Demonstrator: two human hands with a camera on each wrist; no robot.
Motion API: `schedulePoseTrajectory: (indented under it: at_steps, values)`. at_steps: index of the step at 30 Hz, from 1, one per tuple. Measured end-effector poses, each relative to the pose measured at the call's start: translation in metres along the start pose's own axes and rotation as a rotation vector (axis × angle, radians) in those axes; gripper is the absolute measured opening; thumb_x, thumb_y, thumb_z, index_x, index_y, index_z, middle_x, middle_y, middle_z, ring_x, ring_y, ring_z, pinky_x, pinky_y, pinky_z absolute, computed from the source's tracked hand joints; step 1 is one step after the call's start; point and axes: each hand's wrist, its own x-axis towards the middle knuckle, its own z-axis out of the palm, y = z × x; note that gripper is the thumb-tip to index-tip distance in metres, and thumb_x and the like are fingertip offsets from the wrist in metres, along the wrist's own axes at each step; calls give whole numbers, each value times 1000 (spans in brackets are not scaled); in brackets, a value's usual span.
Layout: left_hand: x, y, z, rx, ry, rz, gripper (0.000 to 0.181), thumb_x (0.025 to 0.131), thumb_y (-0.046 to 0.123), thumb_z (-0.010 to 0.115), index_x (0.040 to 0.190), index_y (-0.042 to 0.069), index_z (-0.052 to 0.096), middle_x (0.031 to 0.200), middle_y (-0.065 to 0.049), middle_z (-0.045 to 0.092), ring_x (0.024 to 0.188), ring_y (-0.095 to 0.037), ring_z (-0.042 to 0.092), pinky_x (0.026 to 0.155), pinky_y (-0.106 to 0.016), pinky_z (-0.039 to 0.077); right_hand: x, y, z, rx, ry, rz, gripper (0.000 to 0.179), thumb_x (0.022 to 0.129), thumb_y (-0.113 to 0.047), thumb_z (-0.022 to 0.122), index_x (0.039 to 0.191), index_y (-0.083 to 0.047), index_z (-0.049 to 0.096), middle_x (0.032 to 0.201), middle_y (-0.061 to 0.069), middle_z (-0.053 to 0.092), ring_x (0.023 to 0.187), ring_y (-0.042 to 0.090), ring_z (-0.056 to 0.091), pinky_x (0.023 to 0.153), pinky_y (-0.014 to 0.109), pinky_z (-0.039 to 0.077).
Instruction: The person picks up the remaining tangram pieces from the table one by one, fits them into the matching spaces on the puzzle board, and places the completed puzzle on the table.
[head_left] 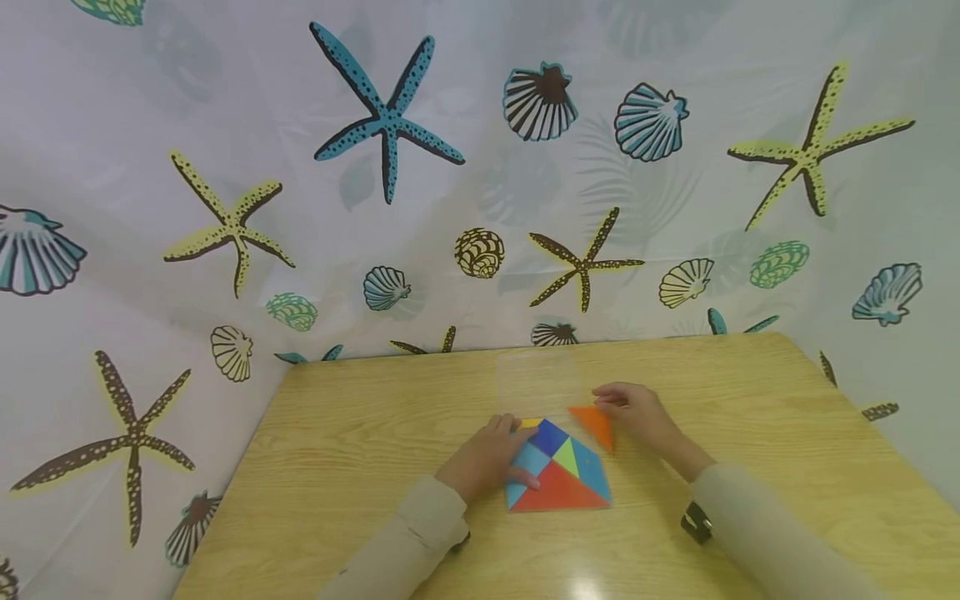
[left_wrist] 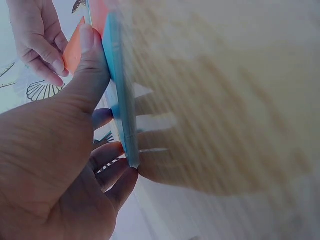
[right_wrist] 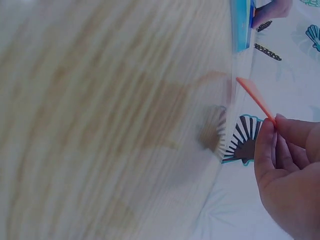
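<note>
In the head view, several flat coloured tangram pieces [head_left: 561, 492] lie fitted together on the wooden table: red, light blue, dark blue, yellow-green, with a bit of yellow at the top. My left hand [head_left: 487, 457] holds them from the left side, thumb over the lower left pieces and a finger near the dark blue one. Its fingertips [left_wrist: 127, 175] curve against the pieces' edge in the left wrist view. Just right of the shape, my right hand [head_left: 643, 417] pinches an orange triangle [head_left: 596, 425] by one corner, between thumb and finger. The triangle stands tilted above the table [right_wrist: 256, 99].
A faint clear rectangle [head_left: 536, 367] lies on the table [head_left: 360, 450] behind the pieces. White cloth [head_left: 465, 192] printed with starfish and shells hangs along the table's back and sides. A dark wrist strap [head_left: 697, 522] shows under the right sleeve.
</note>
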Motion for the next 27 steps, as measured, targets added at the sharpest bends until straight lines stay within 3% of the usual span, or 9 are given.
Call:
schedulePoseTrajectory:
  at_steps: [7,15,27]
  values:
    - [0,-1,0,8,0,-2,88,71,72,51,144,25,36,132,-6,43,116,-20,41,97,-34,41,8,-3,14,-35,-5,-24,18,88,-7,63,104,2,66,93,8,68,85,23,63,75,35,53]
    - [1,0,1,8,-6,-14,88,71,74,48,145,27,35,132,-4,42,114,-19,42,96,-34,42,11,-6,24,-65,-8,25,12,88,-5,63,99,-2,66,92,4,67,86,21,62,77,36,52]
    - [-1,1,-1,7,6,-12,89,71,73,48,145,26,34,134,-6,41,116,-20,41,96,-34,42,12,-13,31,-120,-28,-46,11,87,-5,64,97,-2,67,91,3,67,86,18,62,78,37,52]
